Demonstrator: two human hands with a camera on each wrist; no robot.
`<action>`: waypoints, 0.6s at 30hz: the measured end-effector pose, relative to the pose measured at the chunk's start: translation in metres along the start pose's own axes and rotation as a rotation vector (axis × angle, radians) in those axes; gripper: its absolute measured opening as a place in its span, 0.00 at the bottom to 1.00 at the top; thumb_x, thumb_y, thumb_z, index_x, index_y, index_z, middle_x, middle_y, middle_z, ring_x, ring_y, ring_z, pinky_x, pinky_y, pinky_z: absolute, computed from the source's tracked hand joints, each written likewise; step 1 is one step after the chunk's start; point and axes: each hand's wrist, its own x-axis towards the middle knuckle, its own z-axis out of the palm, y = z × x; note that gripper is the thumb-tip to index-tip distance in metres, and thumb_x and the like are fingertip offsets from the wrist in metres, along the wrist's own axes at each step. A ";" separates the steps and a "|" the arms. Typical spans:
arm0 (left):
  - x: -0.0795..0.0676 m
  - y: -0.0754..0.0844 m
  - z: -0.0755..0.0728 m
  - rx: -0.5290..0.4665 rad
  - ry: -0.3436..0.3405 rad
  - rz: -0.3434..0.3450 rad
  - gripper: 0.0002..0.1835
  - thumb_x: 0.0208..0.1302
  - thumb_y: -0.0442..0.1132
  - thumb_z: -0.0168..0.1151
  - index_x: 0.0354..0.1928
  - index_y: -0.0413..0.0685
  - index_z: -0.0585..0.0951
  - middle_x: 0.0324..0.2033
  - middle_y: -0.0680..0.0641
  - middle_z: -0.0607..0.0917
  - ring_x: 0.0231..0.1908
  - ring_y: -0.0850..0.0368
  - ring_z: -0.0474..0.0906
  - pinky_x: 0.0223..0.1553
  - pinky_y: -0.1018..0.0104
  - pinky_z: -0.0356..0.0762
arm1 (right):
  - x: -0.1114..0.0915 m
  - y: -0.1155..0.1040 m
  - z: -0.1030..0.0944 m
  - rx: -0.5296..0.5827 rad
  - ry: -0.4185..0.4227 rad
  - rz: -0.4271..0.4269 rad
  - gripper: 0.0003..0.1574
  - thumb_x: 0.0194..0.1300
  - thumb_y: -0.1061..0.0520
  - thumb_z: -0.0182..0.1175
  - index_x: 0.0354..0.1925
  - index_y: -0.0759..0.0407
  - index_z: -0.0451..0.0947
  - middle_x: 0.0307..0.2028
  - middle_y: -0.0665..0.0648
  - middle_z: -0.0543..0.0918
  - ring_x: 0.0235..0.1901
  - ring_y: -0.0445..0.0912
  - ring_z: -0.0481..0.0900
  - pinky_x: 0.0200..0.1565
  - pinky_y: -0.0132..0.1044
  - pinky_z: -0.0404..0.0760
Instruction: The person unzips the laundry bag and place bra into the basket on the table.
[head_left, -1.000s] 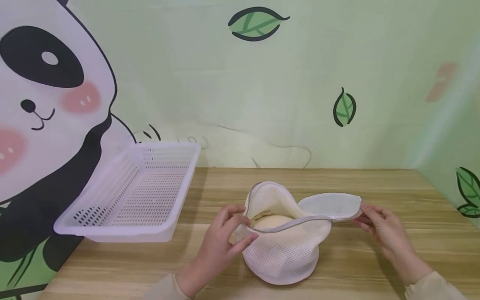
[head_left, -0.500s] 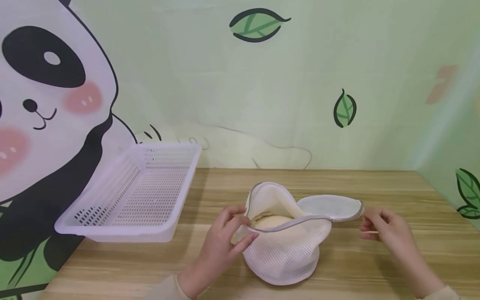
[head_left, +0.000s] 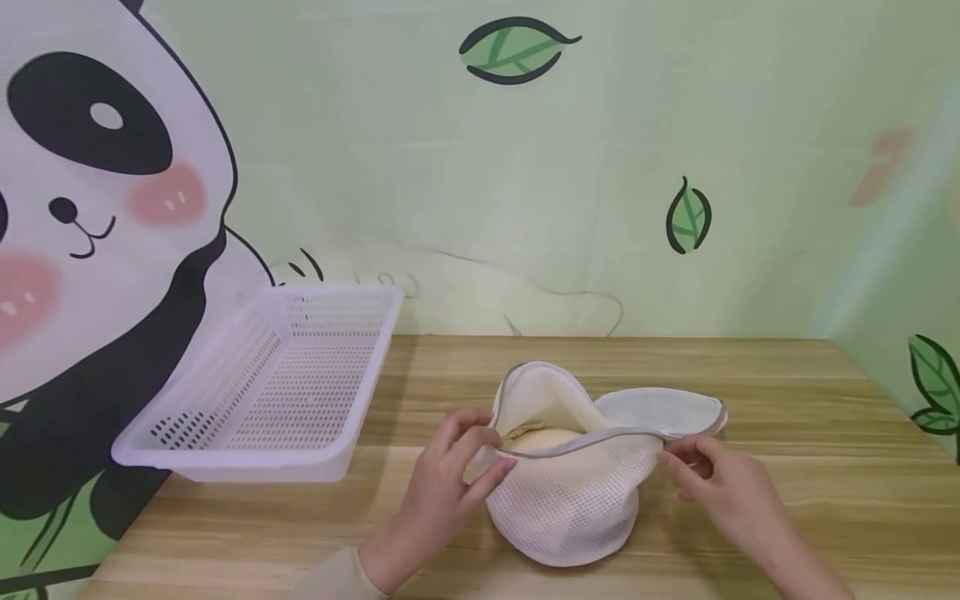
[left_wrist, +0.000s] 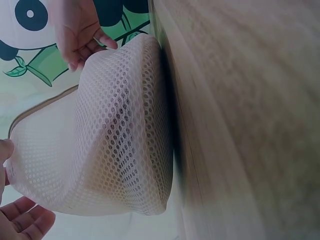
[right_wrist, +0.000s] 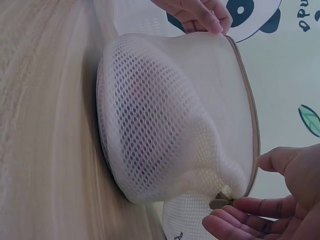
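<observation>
A cream mesh laundry bag (head_left: 566,504) stands on the table with its zipped mouth gaping. Through the mouth shows a smooth beige rounded item (head_left: 543,439); its kind is not clear. My left hand (head_left: 442,487) pinches the bag's rim at the left. The lid flap (head_left: 656,410) is folded out to the right. My right hand (head_left: 716,479) is at the right end of the zip. In the right wrist view its index fingertip touches the zipper pull (right_wrist: 221,202), while the thumb (right_wrist: 275,159) stays spread apart by the rim.
A white perforated plastic basket (head_left: 300,400) stands at the left of the wooden table (head_left: 787,400). Behind rises a pale green backdrop (head_left: 360,167) printed with a panda and leaves.
My right hand let go of the outer end of the lid flap and moved left and toward me, to the bag's zip end. The left hand keeps its hold on the rim.
</observation>
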 end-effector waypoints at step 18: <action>0.001 0.009 0.004 0.007 0.031 0.068 0.19 0.71 0.54 0.48 0.35 0.45 0.76 0.43 0.42 0.79 0.40 0.52 0.83 0.39 0.69 0.83 | 0.019 -0.021 0.025 0.045 0.141 -0.084 0.19 0.62 0.53 0.65 0.47 0.65 0.78 0.38 0.59 0.86 0.36 0.40 0.81 0.37 0.24 0.80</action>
